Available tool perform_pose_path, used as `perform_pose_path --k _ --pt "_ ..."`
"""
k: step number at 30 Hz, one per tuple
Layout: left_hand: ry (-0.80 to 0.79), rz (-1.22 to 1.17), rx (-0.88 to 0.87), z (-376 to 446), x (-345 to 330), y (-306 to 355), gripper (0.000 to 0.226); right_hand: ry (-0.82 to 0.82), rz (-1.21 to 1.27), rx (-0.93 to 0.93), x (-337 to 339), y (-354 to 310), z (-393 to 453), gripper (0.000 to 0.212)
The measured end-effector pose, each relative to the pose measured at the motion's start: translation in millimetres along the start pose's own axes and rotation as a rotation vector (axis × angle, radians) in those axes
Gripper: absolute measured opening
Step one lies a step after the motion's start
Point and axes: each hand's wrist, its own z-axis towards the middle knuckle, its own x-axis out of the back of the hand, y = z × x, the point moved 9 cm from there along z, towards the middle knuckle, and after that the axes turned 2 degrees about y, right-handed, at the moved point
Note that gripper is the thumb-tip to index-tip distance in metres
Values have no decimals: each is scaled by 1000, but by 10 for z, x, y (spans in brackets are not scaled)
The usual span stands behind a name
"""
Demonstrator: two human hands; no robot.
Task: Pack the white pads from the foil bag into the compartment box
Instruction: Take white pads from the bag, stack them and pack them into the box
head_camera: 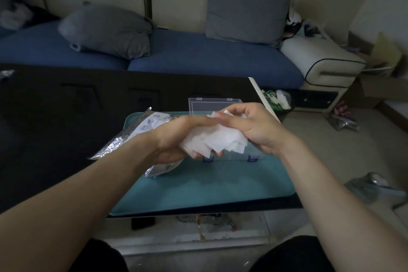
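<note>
Gripping white pads (pixel 217 141) in both hands, left hand (pixel 176 137), right hand (pixel 254 126), fingers curled

You are holding a bunch of white pads (pixel 217 139) that look soft, thin and matt, like fibrous cloth or paper, while the foil bag (pixel 132 132) beside them is crinkled, shiny silver film with a printed white label. The compartment box (pixel 215 104) in front of you is clear, smooth, glossy plastic with blue plastic latches (pixel 252 158), and it sits on a smooth teal mat (pixel 198 187) with a dull sheen. Your table (pixel 66 106) is dark and polished, and the sofa (pixel 198 57) beyond wears matt blue woven cloth with grey fabric cushions (pixel 248 10).
</note>
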Motion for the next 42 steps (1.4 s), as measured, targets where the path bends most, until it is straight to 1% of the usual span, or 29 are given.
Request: perform_pose_path --k 1,3,5,8,10,12,14,16,19,20,22,24,26,28,31,33,35,37,39,40,42 --pt "10 -45 5 8 8 1 43 10 1 -3 -4 6 13 32" --pt "64 -124 25 17 63 -9 40 3 20 -35 -12 39 28 27" --pt "114 -121 46 36 127 -53 37 -13 -16 -60 -10 87 28 22" --pt "169 -105 50 78 228 -118 41 -21 -139 -82 -17 135 16 28" --pt "178 -94 46 97 255 -140 39 -13 -164 -73 -25 124 6 29" --pt "176 -61 24 90 244 -109 38 42 -160 -31 20 70 17 25" --pt "179 -26 -14 82 252 -73 50 89 -149 2 78 30 30 23" --pt "173 5 -40 71 259 -54 54 57 -166 5 66 22 29 23" --pt "131 96 -61 41 226 -42 47 -73 -209 -38 -65 73 -11 23" --pt "126 142 -68 31 225 -39 46 -85 -231 -47 -80 90 -11 21" --pt "139 263 -81 20 255 -33 37 -44 -266 -37 -33 83 8 17" --pt "148 381 -92 2 267 -15 28 -6 -264 -26 23 59 18 18" --pt "139 428 -97 -9 253 -1 23 -37 -254 -34 8 61 5 18" --pt "129 447 -98 -10 243 4 26 -63 -265 -17 -18 50 -8 19" --pt "117 455 -106 7 244 4 37 -75 -318 27 -34 10 -14 14" --pt "109 439 -102 5 240 -1 36 -67 -373 49 -23 -25 -15 8" --pt "100 405 -88 6 220 -18 30 8 -384 93 63 -81 -4 5" --pt "100 328 -72 6 200 -36 25 128 -299 105 234 -111 16 6" --pt "157 178 -48 22 250 -50 23 184 -137 67 371 -106 4 6" --pt "205 114 -37 25 300 -52 20 164 -58 40 381 -92 -9 6" --pt "280 36 -11 46 386 -67 15 49 33 -3 293 -87 -42 6"
